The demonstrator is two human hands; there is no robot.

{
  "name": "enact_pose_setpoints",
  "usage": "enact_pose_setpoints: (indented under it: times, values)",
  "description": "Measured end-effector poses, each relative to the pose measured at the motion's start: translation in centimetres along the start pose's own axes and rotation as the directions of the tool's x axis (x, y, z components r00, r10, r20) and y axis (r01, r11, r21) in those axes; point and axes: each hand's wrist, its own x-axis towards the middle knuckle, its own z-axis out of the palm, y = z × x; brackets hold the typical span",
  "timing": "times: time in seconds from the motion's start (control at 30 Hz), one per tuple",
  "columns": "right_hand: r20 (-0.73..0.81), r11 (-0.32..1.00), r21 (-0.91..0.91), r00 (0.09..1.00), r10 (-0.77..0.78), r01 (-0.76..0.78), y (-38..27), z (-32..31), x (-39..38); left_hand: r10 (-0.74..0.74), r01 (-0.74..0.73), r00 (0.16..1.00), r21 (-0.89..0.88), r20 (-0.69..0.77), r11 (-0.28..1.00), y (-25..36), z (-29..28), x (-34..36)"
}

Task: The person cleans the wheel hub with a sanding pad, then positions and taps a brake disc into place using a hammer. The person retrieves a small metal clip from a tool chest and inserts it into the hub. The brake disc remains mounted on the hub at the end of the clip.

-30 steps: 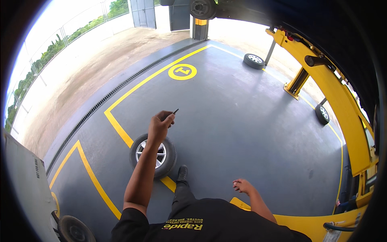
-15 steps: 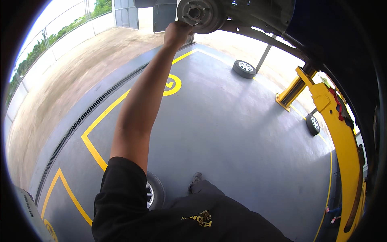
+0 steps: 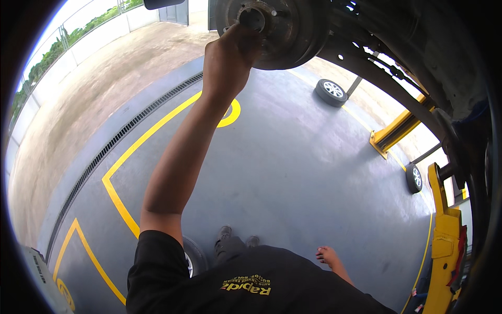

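My left arm reaches up to a raised car's bare brake disc (image 3: pixel 300 34), which has a round hub (image 3: pixel 253 20) in its middle. A wheel stud (image 3: pixel 277 13) sticks out beside the hub. With bent, closed fingers, my left hand (image 3: pixel 229 68) touches the face of the disc just below the hub. Its fingertips are in shade, so what they pinch does not show. Low in front of my body, well away from the car, my right hand (image 3: pixel 327 255) is loosely closed. Whatever may be inside it is hidden.
A wheel (image 3: pixel 194 256) lies by my left side. Two more wheels, one farther off (image 3: pixel 331 92) and one at right (image 3: pixel 414 178), are on the grey floor. A yellow lift post (image 3: pixel 397 131) and lift arm (image 3: pixel 443 246) stand right, under the dark car underbody (image 3: pixel 418 36).
The disc now looks larger and nearer. My left hand has shifted from its lower edge to just under the hub. My right hand has come into view low on the right.
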Motion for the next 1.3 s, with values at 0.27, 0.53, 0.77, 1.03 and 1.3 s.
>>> enact_pose_setpoints:
  times: [0.27, 0.53, 0.77, 1.03, 1.3]
  values:
    - [0.148, 0.981, -0.191, 0.988, 0.048, -0.019, -1.7, 4.3, 0.0, 0.219, -0.213, 0.973, 0.077, -0.070, 0.974, 1.0, 0.5, -1.4]
    - [0.105, 0.947, -0.308, 0.986, 0.126, -0.088, -0.6, 5.5, -2.9, 0.416, -0.409, 0.907, 0.093, -0.068, 0.908, 1.0, -0.2, -1.3]
    - [0.078, 0.962, -0.242, 0.986, 0.150, -0.128, -1.0, 7.3, -2.9, 0.480, -0.480, 0.877, 0.039, 0.004, 0.876, 0.4, -1.0, -0.6]
    - [0.030, 0.981, -0.016, 0.981, -0.193, 0.193, -13.5, 10.4, -5.9, 0.001, 0.221, 0.960, -0.762, 0.279, 0.608, 0.6, -2.1, -5.9]
    - [-0.202, 0.493, 0.094, 0.502, -0.841, 0.865, -33.6, 14.6, -23.5, 0.128, 0.808, 0.556, -0.570, 0.821, 0.148, -4.4, -1.0, -13.1]
